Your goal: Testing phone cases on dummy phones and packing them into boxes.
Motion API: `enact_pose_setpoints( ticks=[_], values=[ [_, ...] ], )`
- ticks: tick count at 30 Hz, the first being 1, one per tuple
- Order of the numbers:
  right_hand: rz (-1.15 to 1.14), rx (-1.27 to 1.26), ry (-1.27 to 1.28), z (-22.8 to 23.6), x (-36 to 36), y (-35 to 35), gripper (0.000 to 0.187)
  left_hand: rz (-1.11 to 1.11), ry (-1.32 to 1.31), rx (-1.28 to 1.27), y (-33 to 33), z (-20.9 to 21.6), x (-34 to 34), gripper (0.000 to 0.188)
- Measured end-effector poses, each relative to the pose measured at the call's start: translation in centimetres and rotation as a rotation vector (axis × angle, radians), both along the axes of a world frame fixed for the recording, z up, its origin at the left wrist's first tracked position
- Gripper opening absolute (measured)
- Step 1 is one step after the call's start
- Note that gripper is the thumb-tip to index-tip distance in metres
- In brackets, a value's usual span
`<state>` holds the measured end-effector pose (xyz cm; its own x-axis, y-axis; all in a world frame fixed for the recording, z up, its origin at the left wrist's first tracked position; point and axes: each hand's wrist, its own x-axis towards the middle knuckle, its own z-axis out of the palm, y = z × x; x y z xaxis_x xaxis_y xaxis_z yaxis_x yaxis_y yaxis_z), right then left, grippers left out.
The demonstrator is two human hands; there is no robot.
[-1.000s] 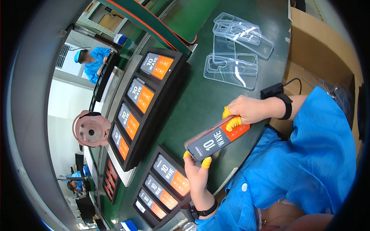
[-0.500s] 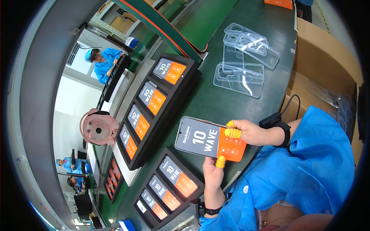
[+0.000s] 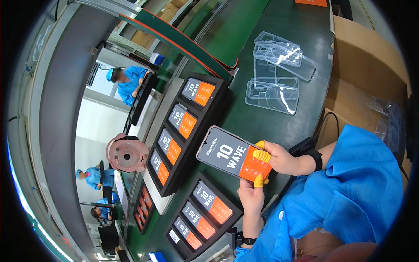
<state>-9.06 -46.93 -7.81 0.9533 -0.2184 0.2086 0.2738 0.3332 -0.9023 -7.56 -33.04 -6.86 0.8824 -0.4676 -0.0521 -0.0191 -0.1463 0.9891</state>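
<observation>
Both hands hold a smartphone [image 3: 227, 153] with a grey and orange printed front, tilted above the green bench. My left hand [image 3: 252, 198] is closed on its lower end, the yellow-covered thumb on the orange part. My right hand [image 3: 281, 159] grips the upper side edge near that same end, with yellow finger covers on its fingers. The fingers beneath the phone are hidden. Near my left hand lies a black tray [image 3: 233, 198] with several similar phones. Beyond the phone, a second black tray [image 3: 209, 118] carries more of them. Several clear phone cases [image 3: 273, 98] lie loosely piled on the bench.
An open cardboard box [image 3: 349, 96] with clear plastic pieces stands at the right. A pink fan [image 3: 127, 153] sits beyond the trays. A green, orange-edged frame bar [image 3: 174, 41] crosses the far side. Co-workers in blue [image 3: 131, 83] work farther off.
My view has shifted, so the trays and fan sit farther right in it. The phone has tilted slightly, and my left hand has moved toward the end of its orange part.
</observation>
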Motion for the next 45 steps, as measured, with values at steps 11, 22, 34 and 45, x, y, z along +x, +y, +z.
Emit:
enact_pose_setpoints(
  ticks=[11,22,34,45],
  values=[
    [0.071,0.004,0.000,0.6,-0.7,0.2,0.027,-0.249,0.153,0.021,1.3,0.9,0.4,0.018],
    [-0.095,-0.151,-0.067,0.2,-0.6,0.2,0.023,-0.032,0.111,0.090,0.9,0.4,-0.3,0.022],
    [0.032,-0.345,-0.113,0.6,-1.3,-0.5,0.026,0.037,-0.164,-0.330,1.6,0.3,1.3,0.036],
    [-0.174,-0.382,-0.287,2.5,0.0,-2.4,0.031,0.096,-0.184,-0.328,1.0,2.0,-0.5,0.029]
  ],
)
